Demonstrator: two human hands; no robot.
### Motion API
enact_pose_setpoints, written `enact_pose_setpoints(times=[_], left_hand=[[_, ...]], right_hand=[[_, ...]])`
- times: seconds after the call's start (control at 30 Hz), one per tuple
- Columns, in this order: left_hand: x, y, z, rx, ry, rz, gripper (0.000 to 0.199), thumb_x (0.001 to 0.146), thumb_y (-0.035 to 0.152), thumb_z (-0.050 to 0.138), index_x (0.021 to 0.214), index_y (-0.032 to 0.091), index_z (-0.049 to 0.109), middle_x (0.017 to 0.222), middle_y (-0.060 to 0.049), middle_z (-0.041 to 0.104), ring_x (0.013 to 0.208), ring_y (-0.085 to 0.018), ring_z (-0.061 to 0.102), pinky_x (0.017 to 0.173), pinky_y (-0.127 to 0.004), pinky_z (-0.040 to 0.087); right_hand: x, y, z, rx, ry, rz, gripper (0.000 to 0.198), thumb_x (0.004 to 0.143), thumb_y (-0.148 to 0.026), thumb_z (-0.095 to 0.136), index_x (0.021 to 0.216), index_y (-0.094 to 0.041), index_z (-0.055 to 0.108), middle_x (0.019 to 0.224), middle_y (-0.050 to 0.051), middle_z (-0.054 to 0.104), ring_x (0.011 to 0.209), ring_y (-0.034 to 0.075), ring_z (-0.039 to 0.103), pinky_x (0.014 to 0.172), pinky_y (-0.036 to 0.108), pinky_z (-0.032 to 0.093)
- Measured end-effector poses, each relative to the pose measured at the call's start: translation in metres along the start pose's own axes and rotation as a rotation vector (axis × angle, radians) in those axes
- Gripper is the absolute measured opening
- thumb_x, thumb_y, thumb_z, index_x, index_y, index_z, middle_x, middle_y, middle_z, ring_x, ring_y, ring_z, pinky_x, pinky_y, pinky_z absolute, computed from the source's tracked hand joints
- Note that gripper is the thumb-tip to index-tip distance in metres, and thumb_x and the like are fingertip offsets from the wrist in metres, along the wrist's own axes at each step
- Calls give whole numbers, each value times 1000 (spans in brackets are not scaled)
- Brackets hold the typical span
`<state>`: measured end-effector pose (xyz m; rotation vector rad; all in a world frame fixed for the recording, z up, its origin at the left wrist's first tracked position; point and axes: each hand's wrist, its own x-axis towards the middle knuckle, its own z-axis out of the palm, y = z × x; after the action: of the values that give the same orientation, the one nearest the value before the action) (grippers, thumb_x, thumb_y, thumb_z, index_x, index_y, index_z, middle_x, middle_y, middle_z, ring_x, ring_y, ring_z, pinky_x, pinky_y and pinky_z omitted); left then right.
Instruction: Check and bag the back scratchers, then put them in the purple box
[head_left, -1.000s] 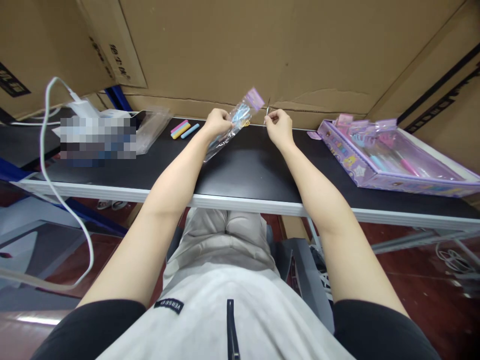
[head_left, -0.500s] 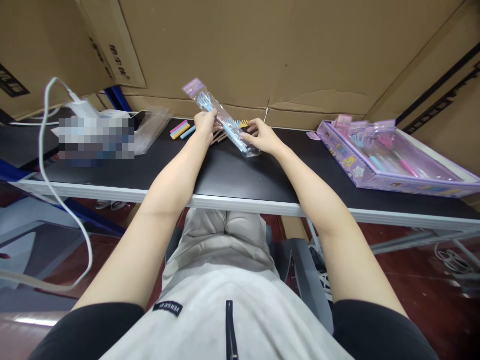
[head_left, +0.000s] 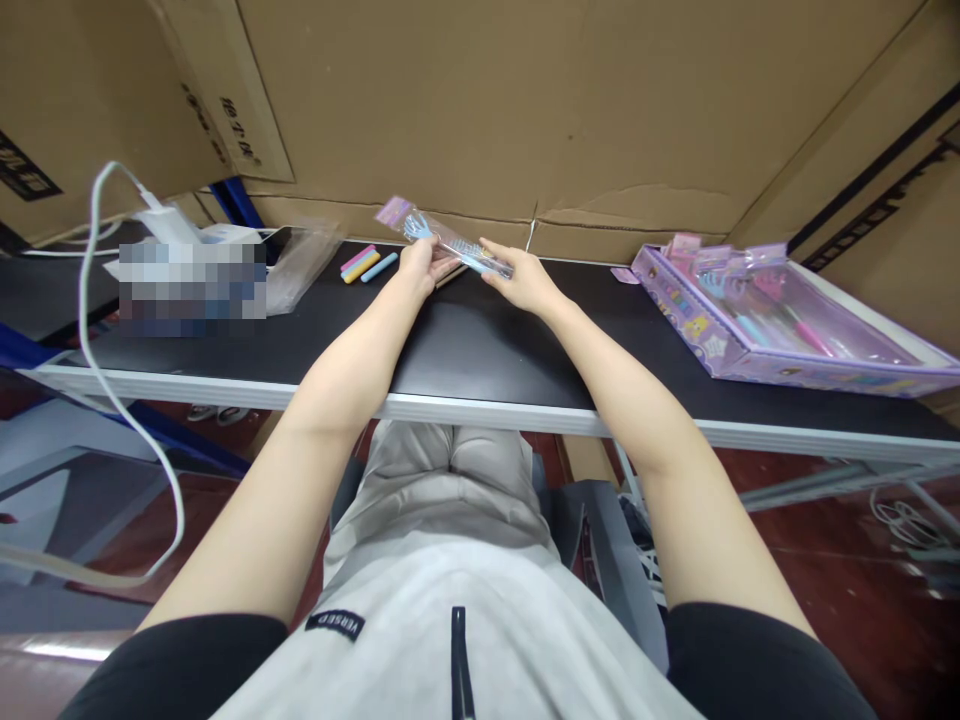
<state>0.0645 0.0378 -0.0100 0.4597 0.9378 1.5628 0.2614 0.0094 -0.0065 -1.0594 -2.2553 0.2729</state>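
Observation:
A light-blue back scratcher (head_left: 418, 226) in a clear plastic bag with a purple header (head_left: 394, 211) slants across both hands above the black table. My left hand (head_left: 421, 267) is closed around the bag near the scratcher's claw-shaped head. My right hand (head_left: 523, 281) pinches the bag's lower right end, thumb below and fingers on top. Partly hidden behind the bag are more claw heads and thin metallic rods (head_left: 450, 276). Left of my left hand lie pink, yellow and blue tube-shaped handles (head_left: 361, 266), with one blue handle (head_left: 379, 267) slightly apart.
At the right stands a purple display box (head_left: 817, 372) holding several bagged back scratchers. Clear plastic bags (head_left: 304, 265) lie at the left, beside a blurred-out item and a white cable (head_left: 91, 260). Cardboard (head_left: 585, 110) walls the table's back; a metal edge (head_left: 495, 408) runs along its front.
The bagged back scratcher has been lowered and turned flatter, its right end rising. My right hand has shifted its grip on that end; my left hand has dropped slightly.

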Motion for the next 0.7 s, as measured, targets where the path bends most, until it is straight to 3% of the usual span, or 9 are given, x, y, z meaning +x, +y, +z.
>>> enact_pose_setpoints(times=[0.2,0.43,0.7], left_hand=[[3,-2,-3,12,-90,-30,32,105,16,55,134,15,68,77,-8,77,85,-22,82,81,-25,68],[2,-5,-4,247,-162,26,27,94,17,67,120,19,70,91,-11,81,102,-24,82,90,-29,67],[-15,-1,0,443,-202,29,14,89,26,72,101,21,69,95,-12,80,109,-29,80,93,-38,66]], right_hand=[[-4,-7,-3,-39,10,22,68,93,-38,77,157,-21,67,156,12,67,146,34,64,128,54,46],[-7,-19,-11,4,18,128,48,92,-40,81,136,-21,82,132,14,80,128,35,74,116,52,55],[-7,-18,-30,86,10,135,35,87,-37,82,114,-16,88,103,11,84,115,35,78,111,52,57]])
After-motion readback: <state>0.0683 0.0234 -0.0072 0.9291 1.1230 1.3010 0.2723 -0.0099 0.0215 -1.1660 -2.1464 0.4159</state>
